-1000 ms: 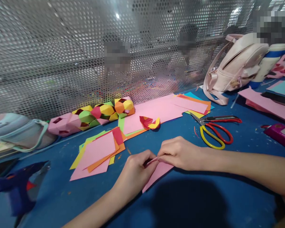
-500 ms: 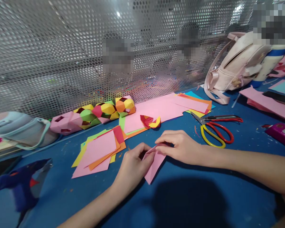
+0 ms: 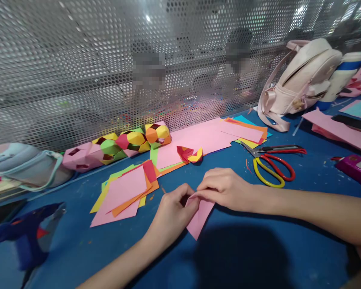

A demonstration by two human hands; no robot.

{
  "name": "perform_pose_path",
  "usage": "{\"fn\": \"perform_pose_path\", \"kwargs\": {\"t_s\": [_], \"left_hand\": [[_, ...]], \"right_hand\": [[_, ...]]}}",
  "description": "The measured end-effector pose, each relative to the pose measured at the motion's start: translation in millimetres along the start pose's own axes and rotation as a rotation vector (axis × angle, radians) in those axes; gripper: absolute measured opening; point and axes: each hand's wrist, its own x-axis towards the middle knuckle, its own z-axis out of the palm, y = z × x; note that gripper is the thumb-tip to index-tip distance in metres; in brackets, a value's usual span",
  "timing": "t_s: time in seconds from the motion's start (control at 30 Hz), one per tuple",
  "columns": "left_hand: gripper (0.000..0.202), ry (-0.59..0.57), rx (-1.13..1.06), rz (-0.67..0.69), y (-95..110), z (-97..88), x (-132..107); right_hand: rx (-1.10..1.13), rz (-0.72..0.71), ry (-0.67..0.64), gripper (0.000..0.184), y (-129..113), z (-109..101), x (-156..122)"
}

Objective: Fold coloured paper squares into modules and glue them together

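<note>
Your left hand point(image 3: 176, 206) and right hand point(image 3: 225, 188) each have a narrow grip pinching the top edge of the pink sheet point(image 3: 200, 218), low over the tabletop point(image 3: 258, 249). You seem mid-fold; a clean crease calls for matched edges and firm pressure.

bare left grip point(image 3: 173, 210), bare right grip point(image 3: 225, 188), bare forearms point(image 3: 313, 210)

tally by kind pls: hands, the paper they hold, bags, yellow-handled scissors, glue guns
left hand and right hand: 2
pink paper they pinch: 1
bags, pink backpack and grey-blue bag: 2
yellow-handled scissors: 1
glue gun: 1
total: 7
</note>
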Motion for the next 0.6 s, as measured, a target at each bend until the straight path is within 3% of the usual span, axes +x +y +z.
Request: {"fn": "perform_pose_path", "kwargs": {"t_s": [0.17,0.2,0.3,0.37,0.47,0.6], "left_hand": [[0.021,0.058,-0.049,-0.069,-5.3,-3.2,3.2],[0.021,0.074,-0.069,-0.081,-5.5,-3.1,4.0],[0.023,0.103,-0.102,-0.095,-3.9,-1.8,5.1],[0.023,0.096,-0.117,-0.096,-2.0,-0.6,4.8],[0.02,0.058,-0.187,-0.099,0.3,0.7,3.9],[0.019,0.033,-0.265,-0.136,2.8,0.4,3.3]], "right_hand": [[0.087,0.171,0.186,0.009,1.3,-9.7,6.3],[0.098,0.217,0.201,0.004,1.3,-8.8,6.6],[0.096,0.29,0.143,0.011,1.6,-1.1,4.5],[0.097,0.267,0.09,0.004,1.8,4.6,2.0],[0.1,0.16,0.049,0.013,1.9,8.3,-1.1],[0.111,0.034,0.068,0.013,2.1,6.5,-2.5]]}}
